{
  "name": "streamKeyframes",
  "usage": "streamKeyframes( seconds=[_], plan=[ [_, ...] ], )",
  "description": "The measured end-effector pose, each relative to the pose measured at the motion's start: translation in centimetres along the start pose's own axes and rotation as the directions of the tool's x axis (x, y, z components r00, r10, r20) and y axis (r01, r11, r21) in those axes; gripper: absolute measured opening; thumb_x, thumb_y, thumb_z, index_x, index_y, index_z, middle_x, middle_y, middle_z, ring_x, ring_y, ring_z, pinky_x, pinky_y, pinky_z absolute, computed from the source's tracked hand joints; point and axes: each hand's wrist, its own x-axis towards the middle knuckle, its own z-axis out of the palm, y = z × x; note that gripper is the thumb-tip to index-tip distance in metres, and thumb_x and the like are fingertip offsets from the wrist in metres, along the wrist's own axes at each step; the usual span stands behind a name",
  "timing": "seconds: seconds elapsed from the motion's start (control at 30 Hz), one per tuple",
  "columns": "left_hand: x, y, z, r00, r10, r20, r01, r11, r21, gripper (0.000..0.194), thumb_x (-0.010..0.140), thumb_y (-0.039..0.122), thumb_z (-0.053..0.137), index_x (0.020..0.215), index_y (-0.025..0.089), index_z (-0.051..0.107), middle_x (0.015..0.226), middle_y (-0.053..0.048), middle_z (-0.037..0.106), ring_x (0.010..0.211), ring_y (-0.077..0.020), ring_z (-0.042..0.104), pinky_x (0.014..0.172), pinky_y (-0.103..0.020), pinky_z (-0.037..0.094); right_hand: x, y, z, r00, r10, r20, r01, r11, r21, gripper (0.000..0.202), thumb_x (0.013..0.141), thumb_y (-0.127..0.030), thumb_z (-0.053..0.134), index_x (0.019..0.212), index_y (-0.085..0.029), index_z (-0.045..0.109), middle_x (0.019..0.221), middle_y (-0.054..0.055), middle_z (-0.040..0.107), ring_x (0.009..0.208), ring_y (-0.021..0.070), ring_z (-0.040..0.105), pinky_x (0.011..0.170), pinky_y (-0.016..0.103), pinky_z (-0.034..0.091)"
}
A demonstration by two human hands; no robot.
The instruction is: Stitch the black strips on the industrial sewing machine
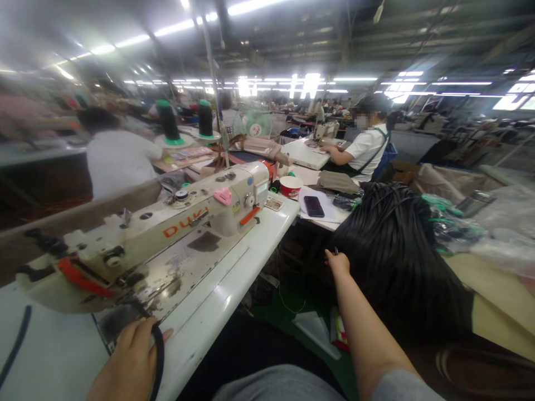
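My left hand (129,356) is at the near left, beside the needle end of a white sewing machine (196,217). Its fingers are closed on a narrow black strap (159,356), which bends down past the thumb. My right hand (337,263) reaches out at the left edge of a big heap of black strips (388,250). Thumb and fingers there are pinched together; a small dark tip sticks up from them, too small to name. Another piece of black strap (15,342) lies on the machine table (225,289) at far left.
Beyond the machine are a phone (313,206) on white paper, a red-and-white tub (291,186) and thread cones (169,125). Plastic bags (455,228) lie right of the heap. A co-worker (370,142) sits at another machine; a second person (119,150) is at left.
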Motion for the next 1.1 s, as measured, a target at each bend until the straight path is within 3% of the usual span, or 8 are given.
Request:
streamKeyframes(
  seconds=[0.1,0.23,0.6,0.77,0.93,1.1],
  plan=[
    [0.1,0.4,-0.2,0.999,0.029,-0.020,-0.029,1.000,0.008,0.051,0.094,0.057,0.040,0.120,0.016,0.058,0.116,-0.017,0.064,0.111,-0.0354,0.065,0.101,-0.046,0.054,0.2,0.2,0.6,0.995,0.038,0.094,-0.048,0.993,0.104,0.032,0.101,-0.040,0.065,0.123,-0.016,0.065,0.117,0.008,0.069,0.096,0.0197,0.070,0.083,0.039,0.061],
    [0.0,0.6,-0.3,0.998,0.036,-0.052,-0.035,0.999,0.019,0.053,0.095,0.057,0.038,0.122,0.016,0.055,0.117,-0.018,0.062,0.114,-0.0362,0.064,0.104,-0.048,0.051,0.3,0.5,1.3,0.991,0.053,0.123,-0.076,0.979,0.188,0.033,0.101,-0.040,0.065,0.123,-0.016,0.065,0.117,0.008,0.069,0.095,0.0196,0.070,0.083,0.039,0.061],
    [-0.3,-0.6,0.5,0.976,0.168,-0.135,-0.154,0.982,0.110,0.047,0.098,0.050,0.045,0.124,0.013,0.057,0.119,-0.018,0.063,0.112,-0.0319,0.066,0.101,-0.043,0.054,0.7,0.8,2.6,1.000,0.006,-0.016,0.001,0.918,0.398,0.024,0.098,-0.039,0.070,0.095,-0.015,0.067,0.080,-0.002,0.068,0.064,0.0111,0.065,0.062,0.026,0.056],
    [-0.4,-0.4,0.2,0.972,0.181,-0.147,-0.162,0.978,0.131,0.046,0.099,0.048,0.046,0.126,0.013,0.057,0.120,-0.017,0.063,0.111,-0.0313,0.066,0.102,-0.042,0.054,0.8,1.0,2.5,0.994,-0.019,-0.112,0.073,0.865,0.496,0.033,0.075,-0.042,0.085,0.087,-0.016,0.069,0.061,-0.001,0.067,0.054,0.0182,0.065,0.048,0.026,0.048],
    [-0.5,-0.2,0.0,0.977,0.171,-0.130,-0.154,0.979,0.132,0.042,0.100,0.043,0.046,0.127,0.013,0.058,0.122,-0.017,0.063,0.112,-0.0298,0.067,0.100,-0.039,0.056,0.4,1.5,3.0,0.987,-0.034,-0.157,0.108,0.863,0.493,0.042,0.072,-0.053,0.079,0.088,-0.015,0.072,0.064,0.005,0.072,0.060,0.0221,0.069,0.051,0.028,0.048],
    [-0.2,0.8,-1.0,0.980,0.171,-0.105,-0.161,0.982,0.098,0.038,0.099,0.041,0.046,0.123,0.015,0.061,0.121,-0.016,0.065,0.110,-0.0290,0.068,0.101,-0.041,0.056,-1.4,2.7,3.8,0.992,-0.044,-0.116,0.092,0.887,0.453,0.035,0.077,-0.050,0.072,0.087,-0.016,0.073,0.070,0.007,0.076,0.064,0.0236,0.072,0.055,0.028,0.049]
  ],
)
